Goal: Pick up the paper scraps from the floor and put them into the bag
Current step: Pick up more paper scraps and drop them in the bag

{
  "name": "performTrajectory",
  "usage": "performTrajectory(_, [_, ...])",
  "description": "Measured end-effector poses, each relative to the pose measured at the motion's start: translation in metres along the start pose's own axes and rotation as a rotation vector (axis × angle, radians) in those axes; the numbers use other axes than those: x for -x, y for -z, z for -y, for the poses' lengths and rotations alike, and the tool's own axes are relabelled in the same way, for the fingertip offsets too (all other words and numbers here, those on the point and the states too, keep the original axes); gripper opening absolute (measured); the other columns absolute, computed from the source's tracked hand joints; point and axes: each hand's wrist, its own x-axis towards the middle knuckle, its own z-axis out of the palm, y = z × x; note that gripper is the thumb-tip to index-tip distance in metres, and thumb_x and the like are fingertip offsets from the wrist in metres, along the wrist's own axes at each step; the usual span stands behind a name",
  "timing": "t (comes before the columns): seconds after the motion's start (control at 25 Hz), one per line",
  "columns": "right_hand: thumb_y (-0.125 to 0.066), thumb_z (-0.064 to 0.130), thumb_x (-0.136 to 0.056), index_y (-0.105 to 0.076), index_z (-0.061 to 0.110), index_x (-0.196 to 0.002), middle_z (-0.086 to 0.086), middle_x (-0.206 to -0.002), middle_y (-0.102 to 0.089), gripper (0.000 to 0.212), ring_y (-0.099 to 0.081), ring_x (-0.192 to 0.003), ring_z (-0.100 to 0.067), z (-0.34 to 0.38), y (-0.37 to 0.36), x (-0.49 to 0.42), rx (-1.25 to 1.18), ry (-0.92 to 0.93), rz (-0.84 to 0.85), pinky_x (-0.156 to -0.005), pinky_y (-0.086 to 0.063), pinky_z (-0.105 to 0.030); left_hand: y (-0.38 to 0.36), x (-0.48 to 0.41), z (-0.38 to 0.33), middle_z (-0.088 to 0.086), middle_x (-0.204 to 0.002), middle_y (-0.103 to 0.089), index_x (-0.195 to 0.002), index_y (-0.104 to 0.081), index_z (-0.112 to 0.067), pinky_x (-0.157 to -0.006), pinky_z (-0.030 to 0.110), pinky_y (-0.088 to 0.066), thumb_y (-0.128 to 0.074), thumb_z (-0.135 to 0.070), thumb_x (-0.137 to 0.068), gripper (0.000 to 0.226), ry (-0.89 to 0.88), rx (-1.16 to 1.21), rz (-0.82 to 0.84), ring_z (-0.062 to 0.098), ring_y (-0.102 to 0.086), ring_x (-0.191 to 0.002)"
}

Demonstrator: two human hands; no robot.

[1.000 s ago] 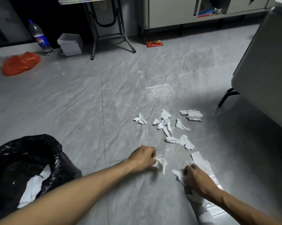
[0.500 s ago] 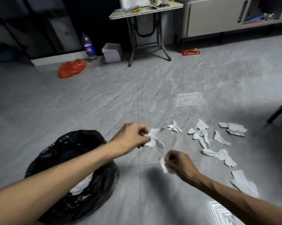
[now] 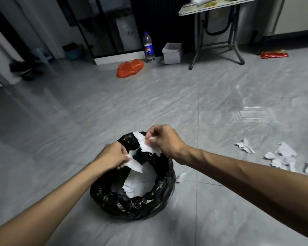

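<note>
Black bag [image 3: 132,203] sits open on grey floor [image 3: 167,103], white paper already inside. Left hand [image 3: 112,157] over the near-left rim, fingers pinched on a white scrap [image 3: 134,164]. Right hand [image 3: 163,139] above the far rim, pinching another scrap [image 3: 144,142] that hangs over the opening. More scraps [image 3: 280,157] lie on the floor to the right, well apart from the bag; one small piece [image 3: 180,177] just beside it. Far back: bottle [image 3: 148,47], orange bag [image 3: 130,68], white box [image 3: 172,53].
</note>
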Motion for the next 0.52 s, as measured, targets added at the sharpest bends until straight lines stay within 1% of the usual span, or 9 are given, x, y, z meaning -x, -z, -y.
performTrajectory(0.08, [-0.069, 0.002, -0.079, -0.068, 0.012, -0.084, -0.006, -0.077, -0.063, 0.012, -0.055, -0.068, -0.014, -0.003, -0.012, -0.002, 0.097, -0.034, 0.104, -0.061, -0.046, -0.025, 0.003, 0.000, 0.005, 0.000, -0.050, -0.068, -0.078, -0.069, -0.017, -0.048, 0.020, -0.052, -0.067, -0.013, -0.076, 0.005, 0.008, -0.019, -0.010, 0.011, -0.060, -0.043])
performTrajectory(0.16, [-0.068, 0.002, -0.081, -0.071, 0.006, -0.094, -0.009, -0.086, -0.068, 0.014, -0.058, -0.077, -0.012, -0.007, -0.011, 0.000, 0.165, -0.053, 0.146, -0.073, -0.050, -0.027, 0.008, -0.001, -0.004, 0.007, -0.069, -0.075, -0.093, -0.068, -0.019, -0.066, 0.028, -0.057, -0.060, -0.010, -0.079, 0.018, 0.013, -0.019, -0.083, 0.020, -0.066, -0.060])
performTrajectory(0.24, [-0.065, 0.000, -0.083, -0.071, 0.006, -0.098, -0.011, -0.093, -0.071, 0.018, -0.061, -0.081, -0.014, -0.010, 0.002, 0.003, 0.120, -0.063, 0.094, -0.082, -0.053, -0.029, 0.012, -0.001, -0.025, 0.009, -0.096, -0.075, -0.103, -0.066, -0.019, -0.083, 0.031, -0.051, -0.055, -0.008, -0.081, 0.027, -0.043, -0.038, -0.223, 0.025, -0.067, -0.090])
performTrajectory(0.28, [-0.063, -0.002, -0.084, -0.071, 0.007, -0.097, -0.013, -0.095, -0.071, 0.018, -0.064, -0.082, -0.017, -0.013, 0.013, 0.007, 0.067, -0.072, 0.042, -0.084, -0.054, -0.031, 0.011, 0.000, -0.041, 0.006, -0.106, -0.072, -0.106, -0.065, -0.019, -0.087, 0.030, -0.047, -0.055, -0.008, -0.082, 0.028, -0.099, -0.035, -0.281, 0.027, -0.064, -0.101])
performTrajectory(0.32, [-0.062, -0.004, -0.084, -0.070, 0.007, -0.094, -0.016, -0.096, -0.072, 0.017, -0.066, -0.082, -0.020, -0.016, 0.026, 0.012, 0.002, -0.080, -0.018, -0.084, -0.055, -0.032, 0.008, 0.002, -0.059, 0.004, -0.110, -0.070, -0.108, -0.066, -0.019, -0.086, 0.028, -0.043, -0.055, -0.009, -0.082, 0.029, -0.168, -0.017, -0.309, 0.026, -0.061, -0.106])
performTrajectory(0.36, [-0.059, -0.006, -0.085, -0.069, 0.006, -0.091, -0.018, -0.095, -0.071, 0.017, -0.068, -0.081, -0.023, -0.022, 0.041, 0.018, -0.069, -0.084, -0.084, -0.081, -0.056, -0.032, 0.001, 0.003, -0.080, 0.003, -0.111, -0.069, -0.108, -0.066, -0.019, -0.083, 0.025, -0.040, -0.056, -0.009, -0.082, 0.029, -0.241, 0.008, -0.307, 0.024, -0.060, -0.107])
performTrajectory(0.44, [-0.056, -0.007, -0.087, -0.066, 0.006, -0.085, -0.014, -0.084, -0.067, 0.017, -0.066, -0.071, -0.021, -0.045, 0.075, 0.036, -0.125, -0.112, -0.215, -0.067, -0.055, -0.024, -0.022, 0.005, -0.120, 0.001, -0.107, -0.070, -0.104, -0.067, -0.020, -0.076, 0.022, -0.037, -0.059, -0.013, -0.080, 0.026, -0.386, 0.050, -0.237, 0.021, -0.061, -0.097])
performTrajectory(0.48, [-0.057, -0.006, -0.087, -0.065, 0.008, -0.083, -0.011, -0.079, -0.064, 0.017, -0.064, -0.067, -0.020, -0.058, 0.092, 0.048, -0.087, -0.146, -0.251, -0.062, -0.052, -0.023, -0.038, 0.005, -0.137, 0.000, -0.105, -0.070, -0.102, -0.067, -0.020, -0.074, 0.021, -0.037, -0.060, -0.016, -0.079, 0.024, -0.440, 0.061, -0.174, 0.021, -0.062, -0.092])
performTrajectory(0.52, [-0.058, -0.005, -0.087, -0.065, 0.009, -0.081, -0.009, -0.075, -0.063, 0.016, -0.062, -0.066, -0.020, -0.075, 0.109, 0.063, -0.018, -0.198, -0.243, -0.059, -0.050, -0.023, -0.058, 0.006, -0.153, 0.000, -0.103, -0.070, -0.101, -0.066, -0.021, -0.072, 0.022, -0.038, -0.062, -0.018, -0.079, 0.023, -0.473, 0.066, -0.090, 0.020, -0.062, -0.089])
